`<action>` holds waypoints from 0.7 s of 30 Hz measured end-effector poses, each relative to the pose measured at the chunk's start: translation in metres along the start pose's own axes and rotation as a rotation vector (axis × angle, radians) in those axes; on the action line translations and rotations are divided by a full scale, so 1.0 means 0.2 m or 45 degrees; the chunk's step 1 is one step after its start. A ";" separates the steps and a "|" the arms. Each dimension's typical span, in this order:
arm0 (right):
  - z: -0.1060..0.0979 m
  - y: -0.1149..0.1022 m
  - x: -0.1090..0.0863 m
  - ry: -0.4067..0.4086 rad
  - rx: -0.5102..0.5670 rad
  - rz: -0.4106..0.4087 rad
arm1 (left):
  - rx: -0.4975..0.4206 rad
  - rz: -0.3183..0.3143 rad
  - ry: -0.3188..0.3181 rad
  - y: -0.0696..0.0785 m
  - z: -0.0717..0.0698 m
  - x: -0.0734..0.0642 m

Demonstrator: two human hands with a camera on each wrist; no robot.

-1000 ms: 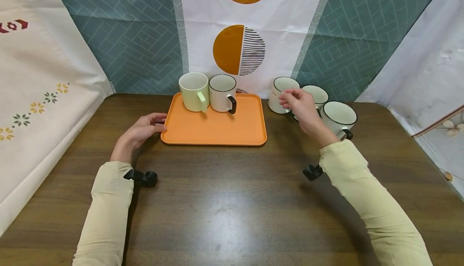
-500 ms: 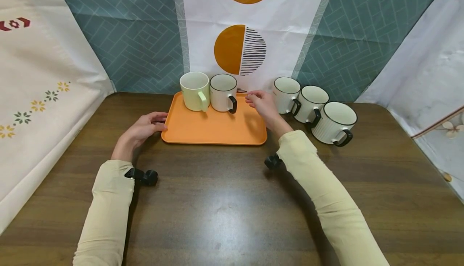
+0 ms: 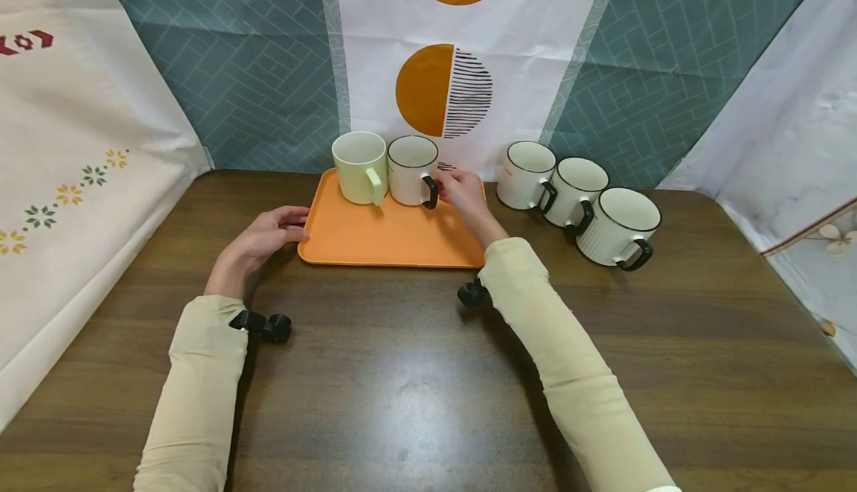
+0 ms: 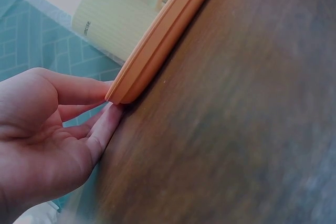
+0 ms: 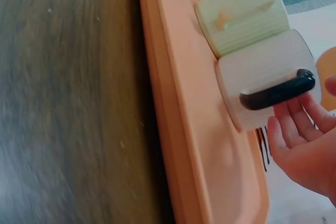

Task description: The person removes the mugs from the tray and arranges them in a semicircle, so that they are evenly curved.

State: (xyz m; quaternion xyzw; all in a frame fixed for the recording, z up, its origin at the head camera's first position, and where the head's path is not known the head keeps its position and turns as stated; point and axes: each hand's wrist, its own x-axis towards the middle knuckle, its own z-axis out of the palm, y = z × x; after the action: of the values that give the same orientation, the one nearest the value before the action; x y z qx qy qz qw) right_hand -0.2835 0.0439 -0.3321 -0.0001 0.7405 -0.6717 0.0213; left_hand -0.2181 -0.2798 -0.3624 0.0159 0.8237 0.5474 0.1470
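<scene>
My left hand [image 3: 263,239] pinches the left edge of an orange tray [image 3: 382,243], thumb at the rim and fingers lower against it in the left wrist view. Two mugs stand upright on the tray's back left: a pale green mug [image 3: 352,183] and, beside it, a white mug [image 3: 404,179] with a dark rim and black handle [image 5: 275,93]. Just right of the white mug is my right hand [image 3: 469,198], over the tray. In the right wrist view its fingertips [image 5: 310,103] are right at the handle, with the thumb apart from them.
Three more white mugs with black handles stand on the brown table [image 3: 402,373] right of the tray: a left one [image 3: 522,183], a middle one [image 3: 565,198] and a right one [image 3: 605,235]. A patterned cloth [image 3: 268,68] hangs behind the table.
My right hand has moved left from the three mugs, over the tray, to the white mug's handle. The left hand stays at the tray's edge; the mugs have not moved.
</scene>
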 end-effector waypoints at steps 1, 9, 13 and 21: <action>0.01 0.00 0.00 -0.012 -0.001 -0.014 | 0.000 0.001 -0.003 0.00 0.00 0.00; 0.07 0.04 0.00 -0.120 -0.048 -0.027 | -0.003 0.013 0.000 0.00 0.00 0.00; 0.09 0.04 0.00 -0.141 -0.039 -0.004 | -0.006 0.017 0.000 0.01 0.00 0.00; 0.09 0.04 0.00 -0.186 -0.026 0.092 | -0.021 0.010 -0.013 0.00 0.00 0.01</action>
State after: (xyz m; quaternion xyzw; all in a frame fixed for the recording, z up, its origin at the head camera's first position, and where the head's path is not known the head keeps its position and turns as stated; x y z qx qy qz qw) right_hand -0.2833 0.0273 -0.3420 -0.0228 0.7433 -0.6612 0.0995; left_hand -0.2192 -0.2796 -0.3634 0.0205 0.8184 0.5545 0.1491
